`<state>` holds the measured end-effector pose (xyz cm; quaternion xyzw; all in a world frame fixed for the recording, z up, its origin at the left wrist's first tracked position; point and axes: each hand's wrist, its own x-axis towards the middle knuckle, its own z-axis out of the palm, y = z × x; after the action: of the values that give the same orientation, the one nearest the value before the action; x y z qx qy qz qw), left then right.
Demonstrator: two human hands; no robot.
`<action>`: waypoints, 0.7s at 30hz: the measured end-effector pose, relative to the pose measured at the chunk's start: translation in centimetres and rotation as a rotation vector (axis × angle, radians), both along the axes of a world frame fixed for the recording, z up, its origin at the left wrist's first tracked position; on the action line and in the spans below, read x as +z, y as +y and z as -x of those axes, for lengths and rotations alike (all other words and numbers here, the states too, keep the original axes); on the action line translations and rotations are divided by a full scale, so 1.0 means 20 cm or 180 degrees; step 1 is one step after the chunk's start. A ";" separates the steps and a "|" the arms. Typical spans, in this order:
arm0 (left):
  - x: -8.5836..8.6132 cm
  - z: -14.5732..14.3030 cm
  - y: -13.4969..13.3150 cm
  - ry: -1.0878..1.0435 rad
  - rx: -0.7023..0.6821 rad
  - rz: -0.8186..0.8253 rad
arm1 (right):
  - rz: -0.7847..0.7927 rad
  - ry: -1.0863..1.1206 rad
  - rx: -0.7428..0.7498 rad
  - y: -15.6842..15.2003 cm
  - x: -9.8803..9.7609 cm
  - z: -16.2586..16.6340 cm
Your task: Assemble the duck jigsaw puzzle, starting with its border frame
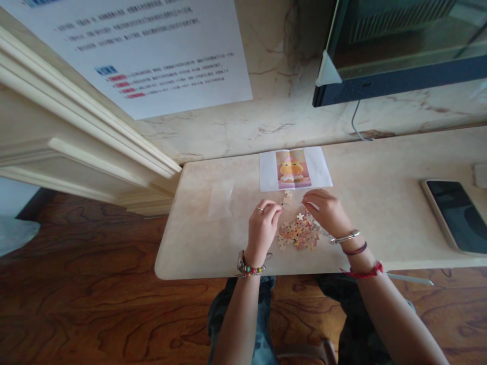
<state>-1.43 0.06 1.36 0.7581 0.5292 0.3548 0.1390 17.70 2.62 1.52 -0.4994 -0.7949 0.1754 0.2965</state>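
Note:
A heap of small pastel jigsaw pieces point(299, 234) lies on the beige tabletop point(213, 243) between my hands. My left hand point(262, 225) is closed in a pinch just left of the heap, its fingertips holding a small piece near two joined pieces point(288, 196). My right hand point(327, 210) rests curled over the heap's upper right edge, fingers bent down onto the pieces; what it holds is hidden. Beyond the heap lies a printed sheet point(293, 169) showing a yellow cartoon figure on a pink ground.
A clear plastic bag point(220, 198) lies flat left of my hands. A phone or tablet point(454, 214) sits at the right edge. A monitor point(399, 45) with a dangling cable stands at the back, and a printed notice point(144, 50) hangs on the marble wall. Wooden floor lies below.

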 end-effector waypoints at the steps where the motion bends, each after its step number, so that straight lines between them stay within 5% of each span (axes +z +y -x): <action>1: -0.01 0.01 0.00 0.0233 -0.0176 0.0095 | 0.0056 -0.0118 0.0200 0.00 0.00 -0.01; 5: -0.01 0.06 0.01 0.0425 -0.0593 0.0327 | 0.0085 -0.0170 0.0291 0.02 -0.01 -0.04; 11: 0.00 0.11 0.02 0.0053 -0.0016 0.0120 | -0.0154 -0.0324 -0.0097 0.08 -0.05 0.11; 17: -0.03 0.15 0.00 0.0441 -0.0531 0.0428 | 0.0108 -0.1089 -0.0049 0.11 -0.05 0.23; 21: -0.03 0.16 -0.01 0.0458 -0.0801 0.0515 | -0.0056 -0.0758 -0.0049 0.10 -0.02 0.15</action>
<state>-4.68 -0.06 0.72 0.8282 0.4656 0.2355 0.2047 14.61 4.57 1.04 -0.5201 -0.8222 0.1055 0.2056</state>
